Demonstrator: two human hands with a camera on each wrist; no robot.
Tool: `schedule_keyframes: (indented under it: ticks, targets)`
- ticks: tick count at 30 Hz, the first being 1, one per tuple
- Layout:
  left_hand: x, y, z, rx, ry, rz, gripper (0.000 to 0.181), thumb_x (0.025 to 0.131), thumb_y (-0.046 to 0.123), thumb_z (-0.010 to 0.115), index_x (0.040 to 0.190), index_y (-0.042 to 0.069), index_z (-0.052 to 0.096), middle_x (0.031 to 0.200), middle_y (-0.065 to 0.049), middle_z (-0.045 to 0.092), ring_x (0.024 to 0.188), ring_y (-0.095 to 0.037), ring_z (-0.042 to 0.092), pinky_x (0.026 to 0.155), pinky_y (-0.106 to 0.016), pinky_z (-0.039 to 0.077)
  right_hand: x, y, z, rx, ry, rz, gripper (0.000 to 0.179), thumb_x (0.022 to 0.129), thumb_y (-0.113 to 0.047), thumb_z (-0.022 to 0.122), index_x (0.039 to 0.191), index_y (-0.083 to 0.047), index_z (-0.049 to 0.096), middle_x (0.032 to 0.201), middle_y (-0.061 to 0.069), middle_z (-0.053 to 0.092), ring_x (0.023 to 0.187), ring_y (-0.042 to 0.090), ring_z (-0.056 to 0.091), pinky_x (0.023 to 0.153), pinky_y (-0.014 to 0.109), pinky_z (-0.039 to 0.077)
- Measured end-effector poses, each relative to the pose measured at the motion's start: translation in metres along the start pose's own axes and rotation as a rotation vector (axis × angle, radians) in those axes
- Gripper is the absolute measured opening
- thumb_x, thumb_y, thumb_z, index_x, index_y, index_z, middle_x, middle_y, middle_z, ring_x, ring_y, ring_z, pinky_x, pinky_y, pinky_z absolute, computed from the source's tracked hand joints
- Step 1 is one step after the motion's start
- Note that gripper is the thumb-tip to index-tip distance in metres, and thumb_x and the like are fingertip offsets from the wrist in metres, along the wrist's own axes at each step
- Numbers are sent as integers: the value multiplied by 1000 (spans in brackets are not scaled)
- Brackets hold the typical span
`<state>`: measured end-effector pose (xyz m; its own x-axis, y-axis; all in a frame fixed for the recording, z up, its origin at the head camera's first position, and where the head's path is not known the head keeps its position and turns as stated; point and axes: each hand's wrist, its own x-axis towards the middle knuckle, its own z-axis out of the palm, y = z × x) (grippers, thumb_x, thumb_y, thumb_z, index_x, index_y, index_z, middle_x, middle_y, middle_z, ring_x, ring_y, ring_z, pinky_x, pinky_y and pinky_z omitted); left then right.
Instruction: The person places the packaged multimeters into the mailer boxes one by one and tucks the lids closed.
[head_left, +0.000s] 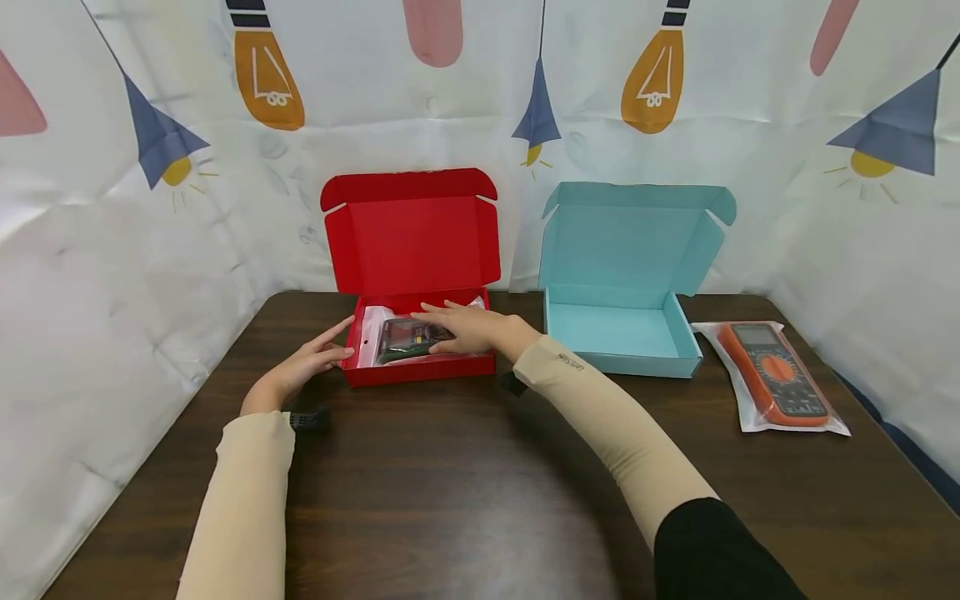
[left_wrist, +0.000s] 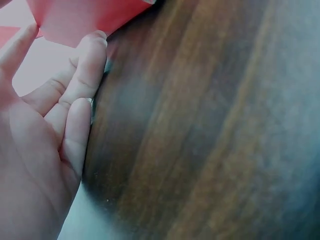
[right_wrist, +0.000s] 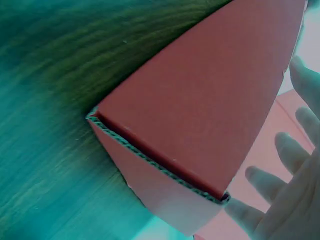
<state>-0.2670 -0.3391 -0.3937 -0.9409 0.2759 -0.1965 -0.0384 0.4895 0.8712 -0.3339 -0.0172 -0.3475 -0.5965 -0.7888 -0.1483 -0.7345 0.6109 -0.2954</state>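
Note:
A red cardboard box (head_left: 423,372) stands at the back of the table with its lid raised. Inside it lies a dark multimeter (head_left: 401,340) in a clear plastic bag (head_left: 369,337). My left hand (head_left: 303,369) touches the box's left side with extended fingers; in the left wrist view its fingertips meet the red wall (left_wrist: 75,20). From the right, my right hand (head_left: 472,327) reaches over the box, fingers spread across the multimeter and covering its right part. The right wrist view shows those fingers (right_wrist: 290,150) apart, beyond the box's front wall (right_wrist: 200,95).
To the right stands an open light-blue box (head_left: 630,364) with a bare interior. An orange multimeter (head_left: 776,375) in a clear bag lies near the table's right edge. A patterned white cloth (head_left: 465,133) hangs behind the dark wooden table (head_left: 435,483).

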Motion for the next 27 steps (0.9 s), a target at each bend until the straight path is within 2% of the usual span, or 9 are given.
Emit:
schedule_keyframes:
  ticks: [4,6,10,11,14,16,18,22,27]
  targets:
    - [-1,-1,-3,37,8,10,83,102,37,55,167,20,6,153,-31,37,135,-45,41,114,-62,33,-5,-1,0,-9,17,14,80,99,-40,66,165,-30,22,171,1,17,154,33,18,116,53,34]
    - [0,0,-4,56,8,18,83,102,37,55,166,19,7,151,-31,38,133,-44,43,112,-61,36,-9,0,-1,-12,58,32,78,99,-40,66,165,-28,25,170,2,22,153,31,24,117,53,33]
    - [1,4,-6,77,10,21,81,102,35,55,166,14,9,148,-32,41,126,-42,51,110,-60,40,-14,6,-4,20,180,62,71,101,-37,65,163,-23,33,164,5,35,146,26,39,113,47,40]
    - [1,5,-7,81,12,22,80,102,35,54,166,12,10,147,-33,42,124,-42,53,110,-60,40,-15,7,-4,35,212,68,69,101,-35,66,162,-22,34,163,6,38,141,24,45,112,44,43]
    - [1,9,-9,97,30,21,78,103,35,53,165,8,13,147,-34,42,120,-42,56,109,-62,40,-18,13,-6,105,301,93,66,102,-29,66,160,-19,38,158,9,44,114,24,65,97,38,54]
    - [2,12,-9,102,55,22,76,104,36,52,164,7,16,149,-33,40,122,-45,55,109,-63,39,-20,16,-7,152,367,119,64,101,-27,67,159,-18,41,157,9,46,104,24,67,92,36,57]
    - [2,16,-10,104,93,26,74,105,37,51,164,6,19,151,-33,37,125,-48,53,110,-63,38,-22,20,-8,204,435,143,62,101,-26,66,158,-18,43,156,9,47,103,24,67,90,36,57]
    - [4,25,-12,73,207,44,69,107,39,49,163,6,25,152,-32,39,130,-49,51,112,-61,36,-25,28,-9,332,577,173,56,102,-23,64,155,-15,46,153,9,50,123,29,59,95,38,55]
    - [9,36,-14,55,411,99,59,109,36,47,156,2,39,143,-30,51,118,-28,59,110,-54,41,-28,35,-9,498,727,200,53,102,-16,64,152,-9,48,147,14,53,119,34,60,92,41,56]
